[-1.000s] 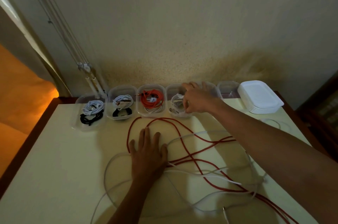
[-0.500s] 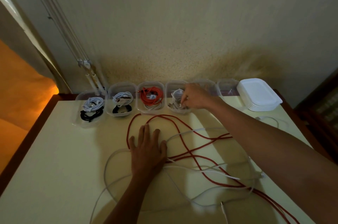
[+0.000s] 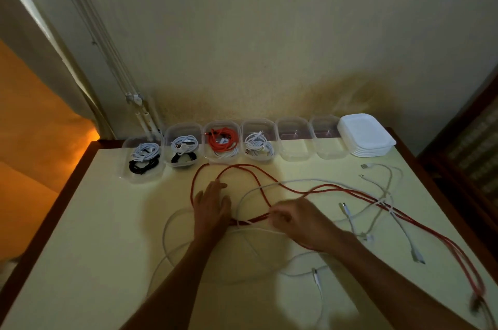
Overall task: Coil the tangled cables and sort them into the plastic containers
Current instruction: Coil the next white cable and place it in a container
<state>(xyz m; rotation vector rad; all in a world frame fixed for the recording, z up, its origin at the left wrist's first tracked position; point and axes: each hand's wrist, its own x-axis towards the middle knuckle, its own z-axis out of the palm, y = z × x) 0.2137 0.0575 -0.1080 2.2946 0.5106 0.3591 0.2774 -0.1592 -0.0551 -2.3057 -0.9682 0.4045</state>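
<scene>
Writing: no brand, label or lettering is legible on any item.
Left hand: your left hand (image 3: 213, 204) lies flat, fingers straight, pressing on the loose red braided cable (image 3: 336, 189) where it loops on the pale yellow tabletop (image 3: 94, 222).
Right hand: your right hand (image 3: 299, 220) has its fingers curled, pinching a thin white cable (image 3: 269, 187); motion blur hides the exact fingertip contact.
Red cable axis: it runs long from the loop near the containers, on your left, diagonally toward the near right table edge, where its end blurs.
White cables: they lie tangled across the red one, with plug ends pointing several ways on the right half of the table.
Containers: six clear plastic containers (image 3: 293, 141) stand in a row along the wall; the four at left hold coiled cables, among them a red coil (image 3: 223, 138).
Lids: a stack of white plastic lids (image 3: 366, 138) sits just beside the row's right end.
</scene>
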